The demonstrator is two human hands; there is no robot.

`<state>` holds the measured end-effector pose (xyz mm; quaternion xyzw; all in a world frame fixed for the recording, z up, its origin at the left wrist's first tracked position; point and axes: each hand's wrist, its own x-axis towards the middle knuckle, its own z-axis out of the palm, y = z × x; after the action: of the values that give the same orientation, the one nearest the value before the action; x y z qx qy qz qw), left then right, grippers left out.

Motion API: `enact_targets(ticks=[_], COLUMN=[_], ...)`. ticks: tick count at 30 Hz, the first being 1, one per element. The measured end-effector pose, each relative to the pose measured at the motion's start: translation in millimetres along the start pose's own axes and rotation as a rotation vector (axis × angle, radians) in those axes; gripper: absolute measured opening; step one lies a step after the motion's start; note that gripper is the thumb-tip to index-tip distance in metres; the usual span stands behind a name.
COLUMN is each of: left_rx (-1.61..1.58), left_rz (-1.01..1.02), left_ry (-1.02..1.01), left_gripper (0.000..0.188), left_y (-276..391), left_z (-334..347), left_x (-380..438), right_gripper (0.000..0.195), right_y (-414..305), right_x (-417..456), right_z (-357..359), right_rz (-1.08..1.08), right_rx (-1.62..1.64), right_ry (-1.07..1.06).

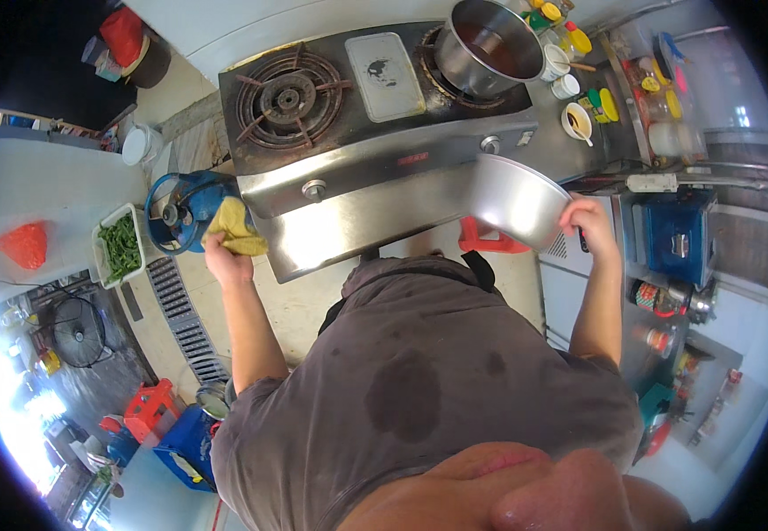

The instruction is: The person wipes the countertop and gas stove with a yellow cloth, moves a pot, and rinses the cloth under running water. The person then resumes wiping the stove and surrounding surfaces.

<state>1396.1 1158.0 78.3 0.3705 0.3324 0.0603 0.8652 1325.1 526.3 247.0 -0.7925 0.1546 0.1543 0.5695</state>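
Note:
My left hand (229,261) grips a yellow cloth (235,227) near the front left corner of the stove (371,176). At the stove's right front, my right hand (586,222) holds a shiny metal pot (517,199) by its rim; the pot is tilted, and its inside faces away from view. Behind it, a large steel pot (470,65) with reddish-brown liquid stands on the right burner. The left burner (288,99) carries no pot. Between the burners lies a grey metal plate (385,76) with a dark worn patch.
A blue gas cylinder (191,206) stands left of the stove, beside a white basket of green leaves (118,245). Seasoning bottles (578,41) and a white bowl with a spoon (577,123) are at the right. A red plastic stool (490,240) is below the held pot.

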Motion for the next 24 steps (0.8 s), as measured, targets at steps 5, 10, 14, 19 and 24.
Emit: enact_targets(ticks=[5, 10, 14, 19, 24], left_rx=[0.381, 0.778, 0.596, 0.047, -0.145], left_rz=[0.257, 0.609, 0.283, -0.284, -0.513], left_ry=[-0.27, -0.548, -0.546, -0.255, -0.157], left_gripper=[0.043, 0.038, 0.045, 0.05, 0.057], left_y=[-28.5, -116.3, -175.5, -190.9, -195.3], left_z=[129.2, 260.1, 301.0, 297.3, 253.1], left_x=[-7.6, -13.6, -33.2, -62.4, -91.5], right_gripper=[0.019, 0.017, 0.017, 0.02, 0.024], right_y=[115.3, 175.0, 201.5, 223.3, 225.7], right_x=[-11.5, 32.0, 62.6, 84.8, 91.7], right_z=[-46.5, -49.2, -57.8, -68.0, -93.5], right_rz=[0.076, -0.142, -0.243, -0.361, -0.571], right_rx=[-0.19, -0.548, -0.732, -0.673, -0.529], right_ry=[0.432, 0.645, 0.638, 0.528, 0.493])
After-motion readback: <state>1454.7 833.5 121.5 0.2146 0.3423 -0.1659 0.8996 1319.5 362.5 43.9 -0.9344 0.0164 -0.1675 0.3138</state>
